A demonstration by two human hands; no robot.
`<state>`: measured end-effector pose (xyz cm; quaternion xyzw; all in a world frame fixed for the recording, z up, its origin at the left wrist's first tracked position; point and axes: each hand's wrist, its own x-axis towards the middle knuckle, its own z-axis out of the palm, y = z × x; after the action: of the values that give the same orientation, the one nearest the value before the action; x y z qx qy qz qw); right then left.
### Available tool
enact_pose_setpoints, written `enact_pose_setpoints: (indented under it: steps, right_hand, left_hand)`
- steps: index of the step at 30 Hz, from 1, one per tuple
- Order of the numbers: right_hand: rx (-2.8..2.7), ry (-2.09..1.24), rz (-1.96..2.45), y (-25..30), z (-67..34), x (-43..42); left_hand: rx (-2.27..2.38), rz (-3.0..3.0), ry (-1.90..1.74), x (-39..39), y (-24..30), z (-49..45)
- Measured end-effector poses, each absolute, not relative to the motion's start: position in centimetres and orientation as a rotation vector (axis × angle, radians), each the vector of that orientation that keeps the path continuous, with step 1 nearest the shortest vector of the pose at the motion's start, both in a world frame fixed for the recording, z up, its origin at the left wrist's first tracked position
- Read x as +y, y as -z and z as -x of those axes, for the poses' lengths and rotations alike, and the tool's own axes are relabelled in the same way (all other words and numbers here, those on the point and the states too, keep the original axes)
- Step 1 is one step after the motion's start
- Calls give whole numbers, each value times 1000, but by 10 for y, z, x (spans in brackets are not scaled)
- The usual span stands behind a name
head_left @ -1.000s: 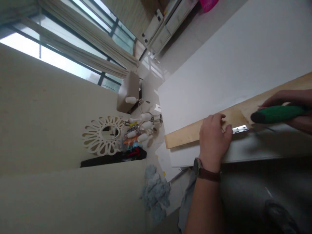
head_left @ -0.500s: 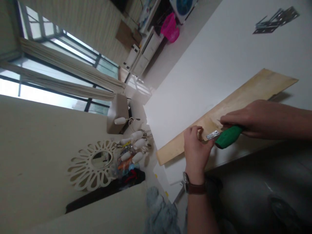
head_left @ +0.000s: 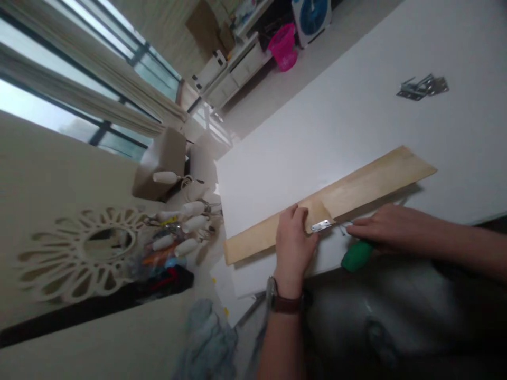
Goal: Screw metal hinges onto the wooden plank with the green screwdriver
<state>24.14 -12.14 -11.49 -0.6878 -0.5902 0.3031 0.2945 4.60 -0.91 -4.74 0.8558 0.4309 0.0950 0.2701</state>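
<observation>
A long pale wooden board [head_left: 356,192] lies across the white table [head_left: 356,116]. A small metal hinge [head_left: 321,226] sits at the board's near edge. My left hand [head_left: 292,247], with a brown-strapped watch on the wrist, presses its closed fingers on the board and pinches the hinge's end. My right hand [head_left: 390,228] reaches in from the right and is closed around a screwdriver with a green handle [head_left: 355,255], the tool lying close to the hinge.
Several spare metal hinges [head_left: 423,87] lie far right on the table. To the left are a flower-shaped mirror [head_left: 79,253], white-handled tools [head_left: 182,232] and a grey cloth [head_left: 206,343]. A pink basket [head_left: 284,50] and a fan [head_left: 311,13] stand on the floor beyond.
The view swung and tilted, so the board now shows whole. My right hand slid lower beside the hinge with the green screwdriver. My left hand stayed on the hinge.
</observation>
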Motion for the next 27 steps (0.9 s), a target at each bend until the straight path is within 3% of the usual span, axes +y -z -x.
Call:
enact_pose_setpoints:
  steps: [4,10,19,27]
  right_hand:
    - [-1974,-742,1933,83,-221,-116]
    - [-2638,-558,2024,76,-248,-101]
    - [-2675,-499,2199,75,-245,-87]
    - [-2478,-577,2142,58,-246,-89]
  left_hand:
    - [1163,-2303,-259,-9,51,-46]
    - [1184,-2296,-324,-10,65,-48]
    - [1194,-2322,-445,-14,67,-47]
    - [1196,-2378,-295,-10,52,-47]
